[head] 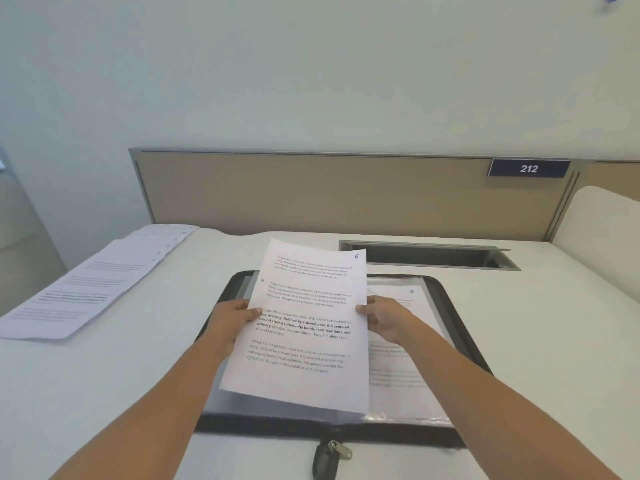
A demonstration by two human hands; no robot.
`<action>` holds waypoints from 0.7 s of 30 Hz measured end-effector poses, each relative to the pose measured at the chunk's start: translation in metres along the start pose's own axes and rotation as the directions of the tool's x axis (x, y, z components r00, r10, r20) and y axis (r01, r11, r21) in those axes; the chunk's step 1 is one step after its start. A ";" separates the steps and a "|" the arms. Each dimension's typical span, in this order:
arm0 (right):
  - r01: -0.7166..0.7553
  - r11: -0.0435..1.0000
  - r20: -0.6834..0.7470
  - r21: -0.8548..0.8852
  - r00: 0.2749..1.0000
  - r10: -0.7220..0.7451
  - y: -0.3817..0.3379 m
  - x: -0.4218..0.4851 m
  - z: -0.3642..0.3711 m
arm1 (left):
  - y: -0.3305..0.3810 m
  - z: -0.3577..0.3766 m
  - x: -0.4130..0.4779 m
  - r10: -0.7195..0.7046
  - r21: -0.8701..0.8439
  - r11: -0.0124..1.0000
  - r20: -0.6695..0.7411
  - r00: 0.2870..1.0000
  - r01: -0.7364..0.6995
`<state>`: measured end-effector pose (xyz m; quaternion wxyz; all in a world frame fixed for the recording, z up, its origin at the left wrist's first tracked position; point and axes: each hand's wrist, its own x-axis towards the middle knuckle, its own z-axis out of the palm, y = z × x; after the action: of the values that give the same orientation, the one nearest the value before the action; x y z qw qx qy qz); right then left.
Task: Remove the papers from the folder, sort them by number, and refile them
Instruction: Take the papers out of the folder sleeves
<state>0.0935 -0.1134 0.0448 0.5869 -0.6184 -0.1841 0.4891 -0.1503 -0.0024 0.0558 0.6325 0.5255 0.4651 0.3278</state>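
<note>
The sheet of paper marked 6 in its far right corner is held up, tilted, over the open black zip folder, which lies flat on the white desk near the person. The left hand pinches the sheet's left edge, thumb on the printed face. The right hand pinches the right edge the same way.

I cannot tell for sure whether this sheet is coming out or going back in. A filed page sits in a clear sleeve on the folder's right side, its number too small to read. A fanned pile of papers lies well apart at the far left of the desk. So I judge the papers are partly out.

The next move calls either for carrying the sheet left to the pile or for feeding its edge squarely into a sleeve mouth. The thin sheet could buckle there.

The zip puller hangs off the near edge. A cable slot opens just beyond the folder. Behind it stands a tan partition with a plate reading 212. Nothing lies between sheet and pile.
</note>
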 end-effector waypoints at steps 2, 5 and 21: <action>0.004 1.000 0.018 0.006 1.000 -0.004 -0.003 -0.003 0.003 | 0.002 -0.006 -0.005 0.007 -0.031 0.999 -0.029 1.000 -0.008; 0.000 1.000 0.018 0.031 1.000 0.000 -0.004 -0.006 0.010 | 0.002 -0.016 -0.007 0.014 -0.042 0.999 -0.056 0.998 -0.017; -0.022 1.000 0.049 -0.021 0.999 0.023 -0.004 0.021 0.127 | 0.005 -0.139 0.027 0.001 -0.007 1.000 -0.229 0.973 -0.003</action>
<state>-0.0001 -0.0265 0.0620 0.5704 -0.6140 -0.1965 0.5089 -0.2696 0.0733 0.0521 0.5761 0.4824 0.5334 0.3885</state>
